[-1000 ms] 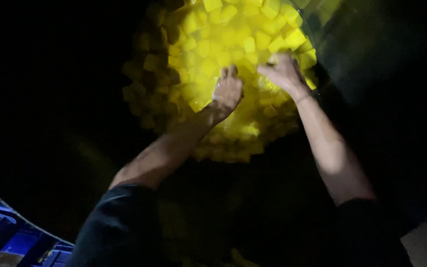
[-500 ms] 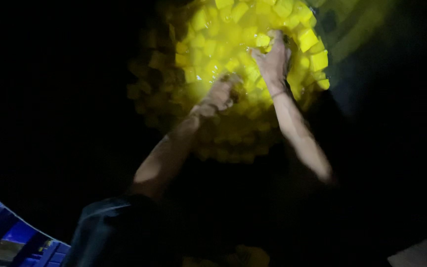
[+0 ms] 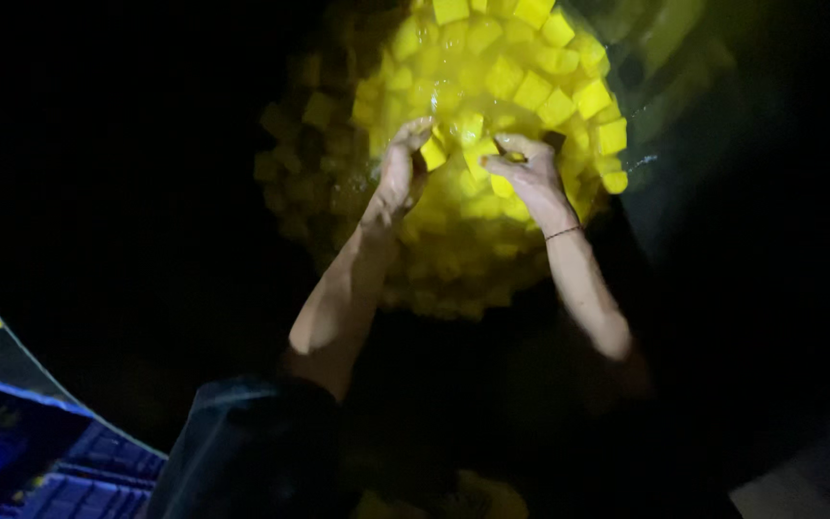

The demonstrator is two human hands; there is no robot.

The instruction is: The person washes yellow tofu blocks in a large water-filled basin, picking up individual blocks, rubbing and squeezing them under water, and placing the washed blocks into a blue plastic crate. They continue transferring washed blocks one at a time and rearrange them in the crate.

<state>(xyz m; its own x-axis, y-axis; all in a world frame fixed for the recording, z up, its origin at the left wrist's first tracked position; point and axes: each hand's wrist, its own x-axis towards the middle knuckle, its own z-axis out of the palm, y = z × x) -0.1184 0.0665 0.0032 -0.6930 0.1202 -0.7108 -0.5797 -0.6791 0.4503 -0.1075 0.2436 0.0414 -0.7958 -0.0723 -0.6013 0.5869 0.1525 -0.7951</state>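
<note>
A heap of wet yellow cubes (image 3: 492, 67) fills a dark round container, lit from above. Both my arms reach into it. My left hand (image 3: 401, 173) curls over the heap at its middle, with a yellow cube (image 3: 432, 154) pinched at its fingertips. My right hand (image 3: 525, 173) is beside it, fingers bent around small yellow cubes (image 3: 501, 183). The two hands are close together, almost touching. A thin band sits on my right wrist.
The dark container wall (image 3: 722, 192) curves around the heap and glistens at the right. A blue slatted crate (image 3: 69, 471) lies at the lower left outside the rim. A pale surface (image 3: 799, 490) shows at the lower right. Everything else is in darkness.
My hands have drawn together from being spread on the heap to the middle of it. They have curled shut on cubes. The view has shifted slightly.
</note>
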